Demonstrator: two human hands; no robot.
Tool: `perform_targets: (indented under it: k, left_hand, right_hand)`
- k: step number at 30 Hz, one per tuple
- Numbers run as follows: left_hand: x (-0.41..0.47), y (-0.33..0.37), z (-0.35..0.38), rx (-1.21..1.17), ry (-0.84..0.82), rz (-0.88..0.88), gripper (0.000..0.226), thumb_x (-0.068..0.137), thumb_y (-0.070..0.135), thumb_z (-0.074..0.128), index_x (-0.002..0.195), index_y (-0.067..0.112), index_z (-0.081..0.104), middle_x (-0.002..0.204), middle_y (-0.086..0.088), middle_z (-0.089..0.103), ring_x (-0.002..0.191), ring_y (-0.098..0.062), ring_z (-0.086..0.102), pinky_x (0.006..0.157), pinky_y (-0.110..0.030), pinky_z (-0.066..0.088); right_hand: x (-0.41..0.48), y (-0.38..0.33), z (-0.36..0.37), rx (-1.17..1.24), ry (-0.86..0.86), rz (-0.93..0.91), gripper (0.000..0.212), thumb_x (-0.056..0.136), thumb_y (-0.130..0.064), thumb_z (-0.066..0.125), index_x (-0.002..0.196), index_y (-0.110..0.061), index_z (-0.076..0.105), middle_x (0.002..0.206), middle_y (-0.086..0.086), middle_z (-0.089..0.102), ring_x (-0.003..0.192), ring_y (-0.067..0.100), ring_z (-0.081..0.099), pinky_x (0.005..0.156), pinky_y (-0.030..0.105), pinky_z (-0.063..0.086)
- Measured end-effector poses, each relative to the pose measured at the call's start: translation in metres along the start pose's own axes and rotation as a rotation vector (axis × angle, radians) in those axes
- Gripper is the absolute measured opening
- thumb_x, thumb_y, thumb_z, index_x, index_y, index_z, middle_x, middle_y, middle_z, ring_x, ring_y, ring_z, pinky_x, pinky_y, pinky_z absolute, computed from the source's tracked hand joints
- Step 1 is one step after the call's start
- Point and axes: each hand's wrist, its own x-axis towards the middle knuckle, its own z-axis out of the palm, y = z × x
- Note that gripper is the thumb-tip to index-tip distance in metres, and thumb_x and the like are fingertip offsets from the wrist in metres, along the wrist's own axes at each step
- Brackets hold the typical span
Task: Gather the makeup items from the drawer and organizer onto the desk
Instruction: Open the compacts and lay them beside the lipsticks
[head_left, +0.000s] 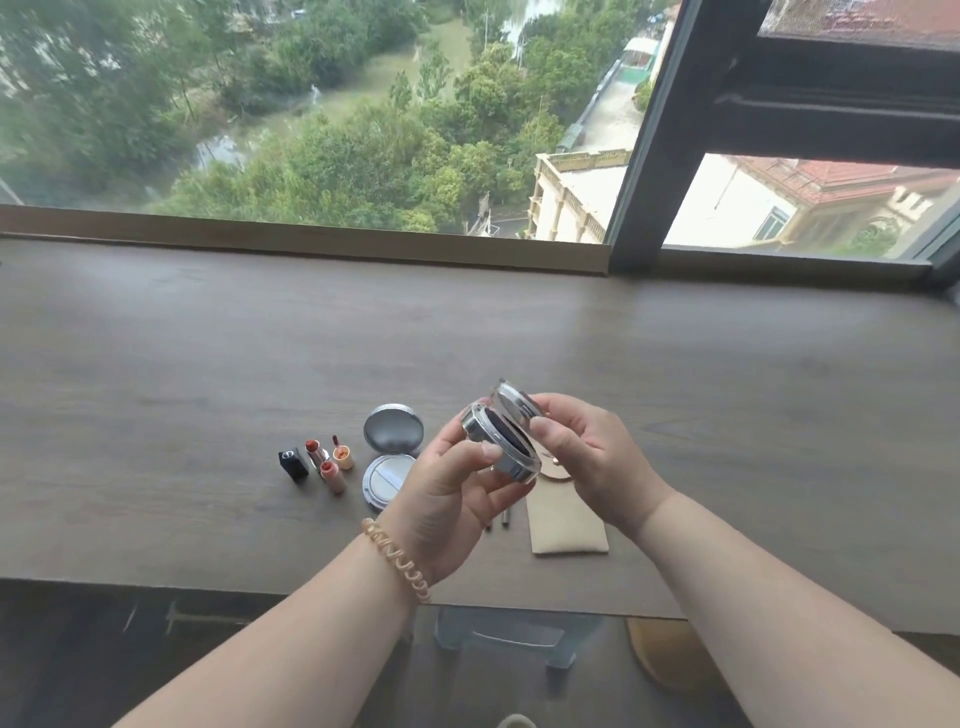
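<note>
Hands (447, 499) (592, 457) around open, dark-centred compact (509, 441)

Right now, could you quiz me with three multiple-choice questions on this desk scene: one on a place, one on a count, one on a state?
1. Where does the beige pouch lie?
A. on the window ledge
B. on the desk, partly behind the right hand
C. in a drawer

2. How many round compacts show?
A. one
B. four
C. two

3. The silver compact, held in the left hand and right hand, is:
A. open
B. shut
C. lying on the desk

Answers:
1 B, it lies flat on the wood.
2 C, one is held, and a white compact lies open on the desk.
3 A, its lid stands swung away from the dark inside.
</note>
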Motion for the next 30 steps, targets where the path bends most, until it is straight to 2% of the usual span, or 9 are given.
perform_targets:
  k: [4,7,10,13,17,19,22,26,30]
  left_hand:
    - [-0.009,-0.003,-0.004,-0.004,0.021,-0.074,0.055,0.076,0.020,0.058,0.129,0.008,0.051,0.118,-0.016,0.054,0.102,-0.030,0.053,0.087,-0.039,0.050]
    - [-0.013,-0.001,-0.010,0.075,0.128,-0.140,0.045,0.082,0.026,0.058,0.123,0.006,0.057,0.111,-0.015,0.061,0.093,-0.028,0.062,0.084,-0.038,0.053]
    - [-0.018,-0.001,-0.023,0.101,0.224,-0.200,0.021,0.089,0.013,0.052,0.107,0.005,0.062,0.092,-0.014,0.069,0.076,-0.024,0.070,0.064,-0.028,0.058]
    - [-0.023,-0.004,-0.037,0.146,0.282,-0.287,0.012,0.089,0.012,0.057,0.096,0.006,0.065,0.088,-0.013,0.072,0.078,-0.025,0.072,0.053,-0.021,0.055]
    - [-0.020,-0.011,-0.055,0.190,0.401,-0.380,0.020,0.088,0.015,0.062,0.103,0.003,0.057,0.082,-0.011,0.070,0.071,-0.021,0.072,0.051,-0.021,0.053]
    - [-0.016,-0.015,-0.062,0.209,0.448,-0.413,0.018,0.087,0.016,0.064,0.097,0.003,0.056,0.085,-0.011,0.068,0.069,-0.021,0.071,0.051,-0.022,0.053]
    - [-0.009,-0.020,-0.070,0.269,0.527,-0.447,0.018,0.086,0.017,0.067,0.093,0.004,0.056,0.089,-0.013,0.067,0.064,-0.018,0.069,0.049,-0.020,0.053]
    - [0.000,-0.030,-0.079,0.349,0.623,-0.445,0.039,0.083,0.017,0.070,0.111,-0.004,0.054,0.081,-0.012,0.066,0.052,-0.014,0.066,0.041,-0.020,0.049]
    - [0.009,-0.039,-0.084,0.425,0.707,-0.441,0.040,0.080,0.020,0.073,0.106,-0.001,0.050,0.083,-0.014,0.067,0.051,-0.016,0.065,0.041,-0.021,0.046]
  right_hand:
    - [0.002,0.009,0.001,-0.109,-0.034,0.015,0.039,0.080,-0.046,0.055,0.109,-0.024,0.068,0.097,-0.003,0.074,0.094,0.011,0.068,0.084,0.033,0.052]
    - [0.006,0.017,0.012,-0.153,-0.041,0.029,0.047,0.077,-0.049,0.056,0.111,-0.019,0.067,0.094,-0.003,0.074,0.091,0.010,0.068,0.084,0.035,0.053]
    - [0.015,0.024,0.024,-0.124,-0.018,0.033,0.035,0.083,-0.044,0.052,0.096,-0.016,0.069,0.082,-0.003,0.072,0.081,0.014,0.066,0.079,0.040,0.053]
    - [0.027,0.035,0.033,-0.124,0.064,0.110,0.046,0.084,-0.055,0.046,0.087,-0.013,0.067,0.079,0.012,0.068,0.080,0.027,0.064,0.077,0.048,0.052]
    - [0.042,0.050,0.043,-0.302,0.016,0.161,0.036,0.091,-0.048,0.046,0.088,-0.017,0.064,0.079,0.011,0.067,0.078,0.025,0.063,0.078,0.050,0.050]
    - [0.050,0.054,0.046,-0.437,-0.012,0.167,0.027,0.096,-0.037,0.047,0.089,-0.016,0.063,0.077,0.009,0.067,0.077,0.025,0.063,0.077,0.046,0.049]
    - [0.058,0.058,0.049,-0.529,-0.020,0.194,0.027,0.097,-0.036,0.046,0.090,-0.014,0.062,0.076,0.008,0.067,0.077,0.026,0.061,0.076,0.042,0.048]
    - [0.067,0.062,0.054,-0.554,0.001,0.249,0.027,0.097,-0.034,0.046,0.090,-0.013,0.062,0.076,0.007,0.066,0.076,0.026,0.060,0.074,0.039,0.047]
    - [0.075,0.067,0.057,-0.525,0.013,0.311,0.026,0.097,-0.032,0.045,0.089,-0.013,0.061,0.075,0.005,0.064,0.079,0.027,0.060,0.076,0.040,0.047]
